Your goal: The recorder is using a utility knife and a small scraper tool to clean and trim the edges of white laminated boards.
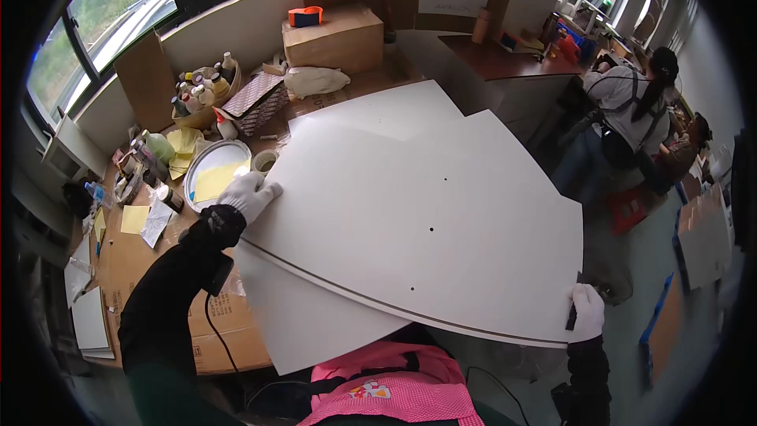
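Admittedly, the white panel [363, 213], lying over a lower sheet [315, 319] and jutting past the worktop [154, 296], could tip or slide if the left hand [251, 196], pinching its left end, slackened. The right hand [586, 313] closes on a dark block [572, 312] at the opposite corner (whether it also grips the panel, I cannot tell). A tape roll [272, 156] and round tray [192, 179] crowd the left end.

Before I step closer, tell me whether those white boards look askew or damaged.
The upper board is askew over the lower board, whose near corner juts out, so edges don't align. No clear damage shows.
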Demonstrator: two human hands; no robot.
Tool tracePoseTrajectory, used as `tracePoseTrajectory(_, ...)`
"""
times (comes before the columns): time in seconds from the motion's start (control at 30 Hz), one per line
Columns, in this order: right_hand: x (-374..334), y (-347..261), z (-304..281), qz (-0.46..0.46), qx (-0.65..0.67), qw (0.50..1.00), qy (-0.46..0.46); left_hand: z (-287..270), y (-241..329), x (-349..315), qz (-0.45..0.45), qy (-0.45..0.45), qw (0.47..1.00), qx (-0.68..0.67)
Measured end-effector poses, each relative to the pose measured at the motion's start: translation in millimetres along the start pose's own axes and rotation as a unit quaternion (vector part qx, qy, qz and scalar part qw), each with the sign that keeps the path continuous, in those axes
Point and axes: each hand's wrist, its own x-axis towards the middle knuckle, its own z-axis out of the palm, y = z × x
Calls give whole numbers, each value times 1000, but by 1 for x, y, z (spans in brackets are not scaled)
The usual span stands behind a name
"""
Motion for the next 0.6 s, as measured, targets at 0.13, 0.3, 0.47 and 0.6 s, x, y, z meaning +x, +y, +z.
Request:
tracePoseTrajectory(0.13,109,-89,-2,-39,39,992,-110,-6,-21,12,-127,25,990,-49)
tracePoseTrajectory(0.3,340,-204,21,-288,-211,894,-272,-69,19,68,-121,-17,983,-135)
tracePoseTrajectory(0.47,566,-235,179,-257,-129,885,-367,-82,22,162,-26,-85,963,254)
tracePoseTrajectory(0.6,626,-178,293,-228,-88,877,-415,-20,-32,210,-24,-67,939,337)
